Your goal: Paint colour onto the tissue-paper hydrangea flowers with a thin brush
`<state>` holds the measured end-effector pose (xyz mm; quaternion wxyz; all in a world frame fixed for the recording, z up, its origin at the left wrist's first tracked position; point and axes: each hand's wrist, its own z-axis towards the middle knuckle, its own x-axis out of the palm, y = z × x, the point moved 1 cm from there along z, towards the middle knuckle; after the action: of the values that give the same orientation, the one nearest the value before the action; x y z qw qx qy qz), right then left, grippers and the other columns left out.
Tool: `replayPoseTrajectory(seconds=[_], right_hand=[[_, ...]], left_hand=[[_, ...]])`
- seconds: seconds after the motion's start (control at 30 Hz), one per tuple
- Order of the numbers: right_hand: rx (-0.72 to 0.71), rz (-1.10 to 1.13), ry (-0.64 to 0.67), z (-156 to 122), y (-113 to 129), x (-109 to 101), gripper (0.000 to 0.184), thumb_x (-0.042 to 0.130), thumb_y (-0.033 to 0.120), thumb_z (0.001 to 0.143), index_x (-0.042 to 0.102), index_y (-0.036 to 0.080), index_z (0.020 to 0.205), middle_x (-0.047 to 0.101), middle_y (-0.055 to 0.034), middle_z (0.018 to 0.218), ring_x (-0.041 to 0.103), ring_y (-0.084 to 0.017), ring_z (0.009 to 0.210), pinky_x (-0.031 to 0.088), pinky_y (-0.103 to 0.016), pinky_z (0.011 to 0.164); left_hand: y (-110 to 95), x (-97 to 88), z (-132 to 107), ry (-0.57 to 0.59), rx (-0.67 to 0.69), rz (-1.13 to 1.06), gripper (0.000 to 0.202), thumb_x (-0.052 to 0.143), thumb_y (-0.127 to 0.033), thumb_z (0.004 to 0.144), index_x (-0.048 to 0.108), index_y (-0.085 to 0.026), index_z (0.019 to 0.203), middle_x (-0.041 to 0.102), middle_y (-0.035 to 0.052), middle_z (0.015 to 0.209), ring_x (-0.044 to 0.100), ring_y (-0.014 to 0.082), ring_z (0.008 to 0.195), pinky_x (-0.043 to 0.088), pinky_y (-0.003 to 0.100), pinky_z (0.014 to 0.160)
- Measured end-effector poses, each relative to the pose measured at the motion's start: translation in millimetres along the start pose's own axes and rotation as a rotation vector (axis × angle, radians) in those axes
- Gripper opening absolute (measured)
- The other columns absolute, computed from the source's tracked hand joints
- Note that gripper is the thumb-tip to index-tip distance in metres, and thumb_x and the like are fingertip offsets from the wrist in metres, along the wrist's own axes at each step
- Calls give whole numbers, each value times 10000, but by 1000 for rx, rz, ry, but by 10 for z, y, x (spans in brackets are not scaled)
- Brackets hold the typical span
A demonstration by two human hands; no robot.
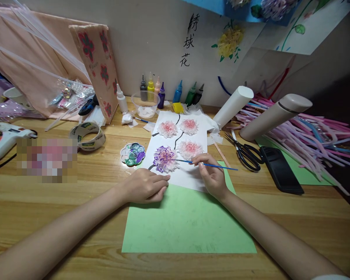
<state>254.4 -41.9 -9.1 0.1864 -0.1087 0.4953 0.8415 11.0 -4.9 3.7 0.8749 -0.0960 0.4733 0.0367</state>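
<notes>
Grips a blue paintbrush in the right hand, with its tip at the purple-tinged near-left flower of 4, and rests the half-open left hand at the white paper's near-left corner.

And there's the glue gun far left, tape roll nearby; over right, scissors lie just beside a black phone!

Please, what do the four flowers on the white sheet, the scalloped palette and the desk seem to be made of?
Four flowers: probably thin tissue paper, matte, judging by ruffled, frayed edges.
Scalloped palette: likely smooth plastic; its pale rim looks moulded.
Desk: wood or wood-look laminate, slightly glossy, showing grain.
</notes>
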Motion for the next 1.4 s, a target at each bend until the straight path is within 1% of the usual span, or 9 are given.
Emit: replayPoseTrajectory(seconds=[0.13,0.3,0.47,0.7,0.8,0.93,1.07,1.17,1.4], right_hand=[[-43,39,-26,-8,6,-7,158,454,253,958,608,242,921,615,-35,879,582,-198,873,464,-362,805],[-41,-20,18,-4,7,-3,161,459,265,952,612,237,911,623,-42,869,589,-208,860,469,-374,793],[-70,10,-51,-12,2,-12,167,453,264,950,610,242,897,613,-39,844,582,-210,835,466,-376,782],[-41,10,-93,-11,-19,-15,174,455,286,947,614,246,887,599,-42,848,568,-219,868,460,-379,800],[-25,-3,-40,-5,-26,-10,165,459,281,948,613,244,900,594,-44,866,567,-216,868,460,-380,803],[-39,13,-57,0,-22,-13,165,452,272,951,609,244,909,592,-43,878,562,-214,882,456,-377,814],[-4,-5,-9,1,-26,-8,163,457,281,947,610,240,907,602,-47,885,570,-219,884,460,-379,809],[-10,-4,-60,-2,-32,-14,168,457,292,944,608,237,894,600,-49,875,571,-223,883,464,-385,811],[-22,3,-81,-4,-32,-19,162,458,285,940,602,238,883,598,-47,866,571,-221,865,455,-384,799]], left_hand=[[0,8,-2,1,3,1,225,456,-168,867,679,-149,844,764,42,959,663,142,508,487,239,426],[3,12,-7,2,3,6,218,458,-167,869,675,-149,853,766,45,944,662,136,508,484,229,428],[3,9,-5,9,7,2,218,455,-161,867,672,-147,864,764,51,952,657,134,502,481,227,422],[4,13,-11,16,11,6,233,441,-169,880,674,-148,867,762,67,949,663,121,520,497,210,437],[5,16,-14,14,9,10,234,440,-171,883,672,-147,867,763,65,936,662,118,520,503,207,445],[1,13,-11,7,6,8,225,446,-170,878,669,-150,865,764,46,939,662,128,510,499,227,429],[-2,7,-7,12,2,16,227,448,-168,877,673,-151,857,764,58,935,659,121,515,497,214,435],[0,7,-6,16,4,19,241,441,-173,880,680,-155,862,763,67,934,656,122,519,500,208,447],[-1,8,-7,-2,2,18,227,451,-175,873,676,-159,846,766,41,933,653,128,497,482,228,420]])
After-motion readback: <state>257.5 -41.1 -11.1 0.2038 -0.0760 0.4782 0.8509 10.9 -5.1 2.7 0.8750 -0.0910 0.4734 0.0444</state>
